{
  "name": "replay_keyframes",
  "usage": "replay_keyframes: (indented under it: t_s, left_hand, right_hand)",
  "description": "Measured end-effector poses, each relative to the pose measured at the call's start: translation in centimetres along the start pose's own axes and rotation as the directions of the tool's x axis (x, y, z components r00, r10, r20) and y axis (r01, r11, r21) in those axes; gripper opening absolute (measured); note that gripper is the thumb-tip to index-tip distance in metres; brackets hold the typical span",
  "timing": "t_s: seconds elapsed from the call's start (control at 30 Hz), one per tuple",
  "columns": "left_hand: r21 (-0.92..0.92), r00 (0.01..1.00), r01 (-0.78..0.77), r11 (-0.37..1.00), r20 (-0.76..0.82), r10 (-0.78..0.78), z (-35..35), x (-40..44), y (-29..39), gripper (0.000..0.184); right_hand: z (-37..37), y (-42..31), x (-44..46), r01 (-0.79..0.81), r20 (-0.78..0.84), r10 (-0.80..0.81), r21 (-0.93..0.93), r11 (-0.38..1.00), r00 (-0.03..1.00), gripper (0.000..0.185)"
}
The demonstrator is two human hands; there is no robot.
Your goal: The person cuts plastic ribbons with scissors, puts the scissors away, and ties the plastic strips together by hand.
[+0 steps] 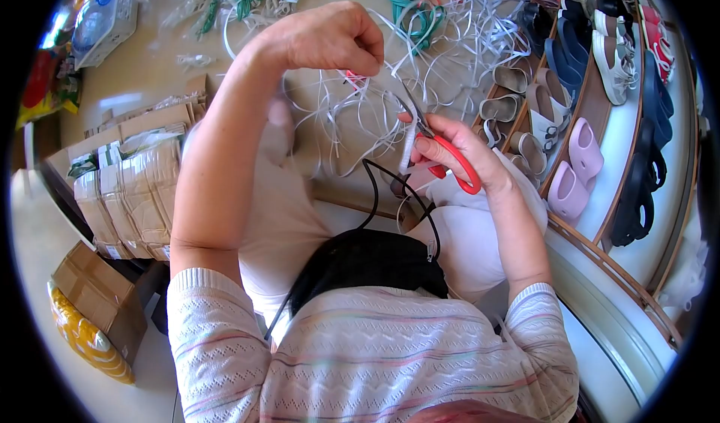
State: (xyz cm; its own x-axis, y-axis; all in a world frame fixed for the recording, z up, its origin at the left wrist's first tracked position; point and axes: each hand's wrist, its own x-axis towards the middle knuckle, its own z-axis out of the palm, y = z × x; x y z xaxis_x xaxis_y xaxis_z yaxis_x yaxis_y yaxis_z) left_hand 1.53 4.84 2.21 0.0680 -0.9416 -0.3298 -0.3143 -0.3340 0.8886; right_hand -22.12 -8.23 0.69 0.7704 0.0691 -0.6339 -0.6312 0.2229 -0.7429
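My left hand (pixel 334 40) is raised at the top centre, its fingers curled together in a pinch over the strands; what sits between the fingertips is too small to make out. Lower and to the right, my right hand (pixel 457 145) holds scissors (pixel 459 157) with red handles, their metal blades pointing up and left toward my left hand. A white strip (pixel 409 147) also hangs at the fingers of my right hand. Many loose white strips (pixel 472 37) lie tangled on the floor beyond both hands, with green strips (pixel 424 29) among them.
A shoe rack (pixel 600 127) with sandals and sneakers stands at the right. Taped cardboard bundles (pixel 135 198) and a brown box (pixel 97 284) are on the left. A clear plastic basket (pixel 109 29) is at the upper left. A black bag (pixel 367 265) rests on my lap.
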Motion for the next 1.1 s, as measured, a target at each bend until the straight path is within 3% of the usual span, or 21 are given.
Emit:
replay_keyframes:
  t_s: [0.03,0.13,0.27,0.37,0.5,0.9,1.1]
  left_hand:
    - [0.013,1.000,-0.012,1.000,-0.009,0.012,0.0,0.1,-0.1,0.016]
    - [-0.012,0.999,-0.027,1.000,0.043,0.027,0.2,0.1,-0.2,0.016]
    - [-0.048,0.995,0.011,0.999,0.097,-0.006,0.3,0.2,0.2,0.016]
    - [-0.074,0.993,0.003,0.997,0.114,0.006,0.3,0.5,-0.2,0.017]
    - [-0.113,0.997,0.007,0.994,0.072,0.002,0.5,0.4,-0.2,0.017]
    - [-0.185,0.986,0.052,0.981,0.164,-0.021,0.3,0.5,-0.2,0.017]
    - [-0.136,0.987,0.018,0.991,0.160,0.004,0.3,0.6,-0.2,0.016]
  right_hand:
    - [-0.1,0.0,0.1,0.012,0.000,-0.012,-0.076,0.997,1.000,0.047]
    - [-0.4,-0.7,-0.2,0.005,0.027,-0.004,-0.054,0.999,1.000,0.045]
    - [-0.5,-1.2,-0.2,-0.095,0.067,0.087,0.125,0.988,0.994,0.044]
    - [-0.6,-1.0,-0.2,-0.068,0.089,0.054,0.157,0.985,0.995,0.044]
    - [-0.6,-1.1,-0.3,-0.017,0.058,0.018,-0.007,1.000,0.998,0.043]
    - [-0.8,-0.4,0.0,0.104,0.090,-0.105,0.006,0.995,0.990,0.036]
    - [-0.4,-0.8,-0.3,0.133,0.048,-0.127,-0.168,0.977,0.991,0.031]
